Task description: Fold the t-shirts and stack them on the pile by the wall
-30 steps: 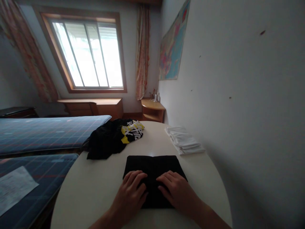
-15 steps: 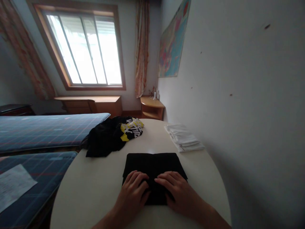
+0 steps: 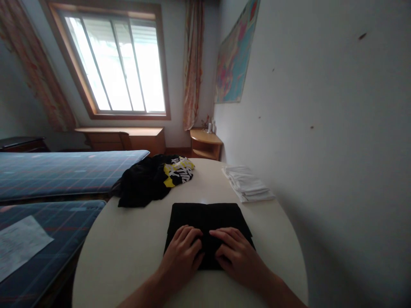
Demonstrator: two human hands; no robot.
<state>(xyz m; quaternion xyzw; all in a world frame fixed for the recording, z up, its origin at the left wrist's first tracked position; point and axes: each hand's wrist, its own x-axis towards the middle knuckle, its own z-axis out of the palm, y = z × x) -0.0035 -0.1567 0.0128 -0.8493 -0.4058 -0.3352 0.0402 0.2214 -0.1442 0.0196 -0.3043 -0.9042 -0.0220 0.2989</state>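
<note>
A black folded piece of cloth (image 3: 205, 216), apparently a garment, lies flat on the white round table (image 3: 128, 256). My left hand (image 3: 183, 252) rests on its left part, fingers slightly bent and apart. On the right part lies my right hand (image 3: 236, 254), its index finger stretched toward the middle of the cloth and the other fingers somewhat curved. Neither hand lifts the cloth. The wrists cover part of its near edge.
A crumpled black garment with yellow and white print (image 3: 150, 177) lies at the table's far left. Folded white cloth (image 3: 245, 184) sits at the far right, near the wall (image 3: 337, 171). Left of the table are plaid mattresses (image 3: 64, 171), one bearing a paper sheet (image 3: 22, 244).
My right hand's fingers have shifted slightly, with the thumb drawn closer to the index finger. Both hands stay on the black cloth. The camera view has moved a little.
</note>
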